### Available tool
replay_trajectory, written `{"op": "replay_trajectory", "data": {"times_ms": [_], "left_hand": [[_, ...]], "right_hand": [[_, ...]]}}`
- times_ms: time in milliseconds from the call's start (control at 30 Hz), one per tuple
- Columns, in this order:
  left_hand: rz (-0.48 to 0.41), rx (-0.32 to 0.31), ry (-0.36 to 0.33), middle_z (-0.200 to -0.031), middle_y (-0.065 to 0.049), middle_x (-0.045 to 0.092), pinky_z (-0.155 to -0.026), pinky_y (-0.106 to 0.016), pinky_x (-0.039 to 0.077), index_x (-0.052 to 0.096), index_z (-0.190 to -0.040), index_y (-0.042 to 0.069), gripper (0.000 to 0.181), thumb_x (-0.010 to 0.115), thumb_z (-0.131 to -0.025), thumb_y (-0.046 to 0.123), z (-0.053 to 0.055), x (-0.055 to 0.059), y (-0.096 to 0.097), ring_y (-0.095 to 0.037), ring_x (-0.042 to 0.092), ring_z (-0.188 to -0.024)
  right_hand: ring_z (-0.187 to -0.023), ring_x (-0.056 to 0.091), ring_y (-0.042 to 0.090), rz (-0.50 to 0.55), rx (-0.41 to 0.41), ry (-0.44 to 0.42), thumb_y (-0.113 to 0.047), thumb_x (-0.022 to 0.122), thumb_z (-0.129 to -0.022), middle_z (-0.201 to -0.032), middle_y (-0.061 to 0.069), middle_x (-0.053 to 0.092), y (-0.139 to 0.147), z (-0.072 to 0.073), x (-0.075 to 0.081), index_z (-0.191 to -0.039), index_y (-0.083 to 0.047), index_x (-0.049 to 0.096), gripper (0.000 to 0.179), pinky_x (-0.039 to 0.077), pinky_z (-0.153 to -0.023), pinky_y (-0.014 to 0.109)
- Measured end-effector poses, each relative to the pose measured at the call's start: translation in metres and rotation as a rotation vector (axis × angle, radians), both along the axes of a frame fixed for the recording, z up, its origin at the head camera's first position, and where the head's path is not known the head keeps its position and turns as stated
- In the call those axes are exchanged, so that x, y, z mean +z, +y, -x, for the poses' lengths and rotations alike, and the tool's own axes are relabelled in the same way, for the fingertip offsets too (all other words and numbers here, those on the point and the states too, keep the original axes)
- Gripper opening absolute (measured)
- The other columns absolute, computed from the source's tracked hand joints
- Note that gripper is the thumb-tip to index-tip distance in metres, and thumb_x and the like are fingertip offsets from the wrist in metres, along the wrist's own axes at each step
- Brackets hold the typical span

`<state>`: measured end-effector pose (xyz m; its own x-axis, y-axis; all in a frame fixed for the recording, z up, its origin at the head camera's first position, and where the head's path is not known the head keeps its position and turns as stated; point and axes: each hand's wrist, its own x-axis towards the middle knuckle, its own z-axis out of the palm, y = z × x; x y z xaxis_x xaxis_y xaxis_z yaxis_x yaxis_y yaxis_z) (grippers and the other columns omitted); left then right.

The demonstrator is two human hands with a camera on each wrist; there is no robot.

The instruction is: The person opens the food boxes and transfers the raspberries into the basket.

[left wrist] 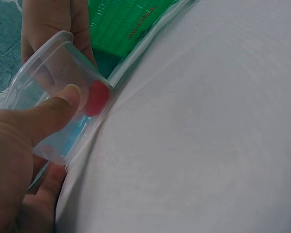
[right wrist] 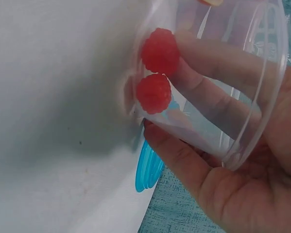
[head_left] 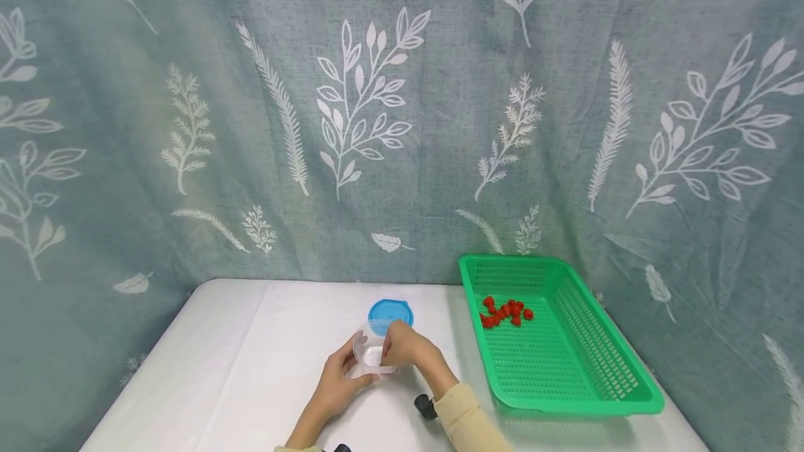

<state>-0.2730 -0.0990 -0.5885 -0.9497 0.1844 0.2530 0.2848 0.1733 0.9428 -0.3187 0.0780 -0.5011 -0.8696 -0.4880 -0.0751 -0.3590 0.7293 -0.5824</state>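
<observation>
My left hand [head_left: 339,386] grips a clear plastic tub [head_left: 370,368] near the table's middle, thumb [left wrist: 53,111] across the near wall and fingers [left wrist: 50,189] at its far side. From the right, my right hand [head_left: 405,346] reaches into the tub. Two red raspberries [right wrist: 153,93] show low inside it in the right wrist view. The upper raspberry [right wrist: 160,51] lies between two of my right fingertips, seen through the clear wall. Another right finger [right wrist: 177,155] lies outside the tub. Just behind the tub is a round blue lid [head_left: 391,311].
A green perforated basket [head_left: 546,361] stands on the right, with several raspberries [head_left: 502,312] at its far left. The table has a white cover [head_left: 251,368]. A leaf-patterned grey-green curtain [head_left: 377,229] hangs behind and at both sides.
</observation>
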Motion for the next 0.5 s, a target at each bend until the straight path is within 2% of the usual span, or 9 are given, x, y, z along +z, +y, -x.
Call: {"op": "replay_trajectory", "data": {"times_ms": [100, 200, 400, 500], "left_hand": [[-0.014, 0.007, 0.018, -0.156, -0.028, 0.039, -0.116, -0.032, 0.041, 0.03, -0.155, -0.007, 0.095, 0.085, -0.079, 0.007, 0.0, 0.0, 0.0, -0.044, 0.042, -0.142], [-0.03, 0.013, 0.007, -0.156, -0.028, 0.041, -0.116, -0.032, 0.041, 0.03, -0.155, -0.007, 0.095, 0.085, -0.079, 0.006, -0.001, -0.001, -0.001, -0.043, 0.043, -0.142], [-0.039, 0.0, -0.005, -0.155, -0.029, 0.041, -0.117, -0.037, 0.04, 0.03, -0.155, -0.008, 0.095, 0.085, -0.079, 0.006, -0.001, -0.001, 0.0, -0.044, 0.046, -0.14], [-0.044, -0.01, -0.003, -0.156, -0.03, 0.039, -0.117, -0.037, 0.04, 0.029, -0.155, -0.008, 0.094, 0.085, -0.079, 0.006, 0.0, 0.001, 0.001, -0.045, 0.045, -0.14]], "right_hand": [[-0.051, 0.048, 0.008, 0.005, 0.009, -0.001, 0.003, 0.083, -0.074, -0.056, -0.002, 0.06, 0.0, 0.0, -0.001, -0.064, 0.001, 0.072, 0.016, 0.045, -0.046, 0.018], [-0.051, 0.048, 0.008, -0.019, 0.017, 0.01, 0.001, 0.085, -0.073, -0.056, -0.002, 0.059, -0.001, 0.0, -0.002, -0.064, 0.0, 0.071, 0.017, 0.046, -0.047, 0.019], [-0.056, 0.048, 0.008, -0.161, 0.016, 0.041, 0.002, 0.083, -0.073, -0.062, -0.002, 0.06, -0.004, -0.001, 0.008, -0.066, -0.003, 0.071, 0.015, 0.048, -0.051, 0.02], [-0.057, 0.048, 0.008, -0.192, 0.017, 0.058, 0.003, 0.082, -0.074, -0.063, -0.002, 0.061, -0.003, -0.002, 0.012, -0.067, -0.003, 0.072, 0.013, 0.048, -0.052, 0.02]]}}
